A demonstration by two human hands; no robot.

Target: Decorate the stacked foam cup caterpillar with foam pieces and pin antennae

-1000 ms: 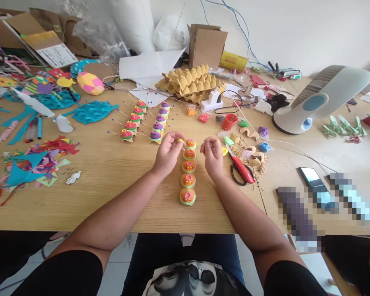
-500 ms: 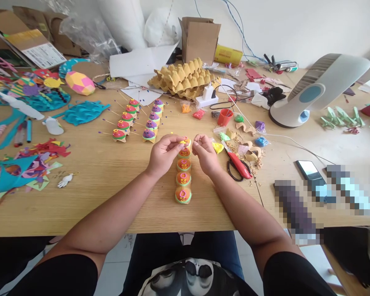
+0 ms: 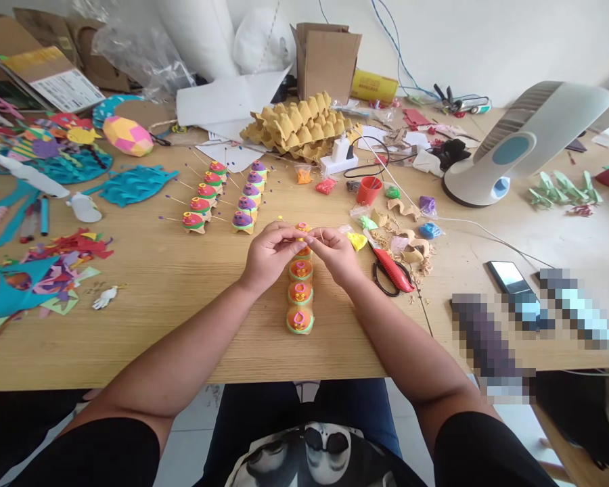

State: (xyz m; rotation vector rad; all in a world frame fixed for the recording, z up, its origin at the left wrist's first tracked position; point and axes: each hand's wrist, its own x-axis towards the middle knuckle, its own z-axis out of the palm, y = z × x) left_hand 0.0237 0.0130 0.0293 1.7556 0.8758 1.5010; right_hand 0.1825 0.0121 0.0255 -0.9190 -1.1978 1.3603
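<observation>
An orange egg-carton strip (image 3: 300,293) lies lengthwise before me, its domes trimmed with pink loops, small yellow bits and pale green rims. Over its far domes, my left hand (image 3: 273,256) is closed in a pinch; what it holds is too small to make out. My right hand (image 3: 336,257) is pinched too, with a thin pale stick (image 3: 321,234) between its fingers. The fingertips of both hands meet. Beyond my left hand stand a red-and-green carton strip (image 3: 200,204) and a purple-and-yellow one (image 3: 247,201), both with thin pins sticking out sideways.
Red-and-black scissors (image 3: 393,269) lie right of my right hand, near yellow clay (image 3: 356,241) and a red cup (image 3: 369,191). Stacked egg cartons (image 3: 299,125) sit at the back. A white fan (image 3: 512,152) stands right, paper scraps (image 3: 51,274) lie left.
My right hand has moved left, and its fingertips now meet those of my left hand. The strips stay in place; the view has shifted slightly.
</observation>
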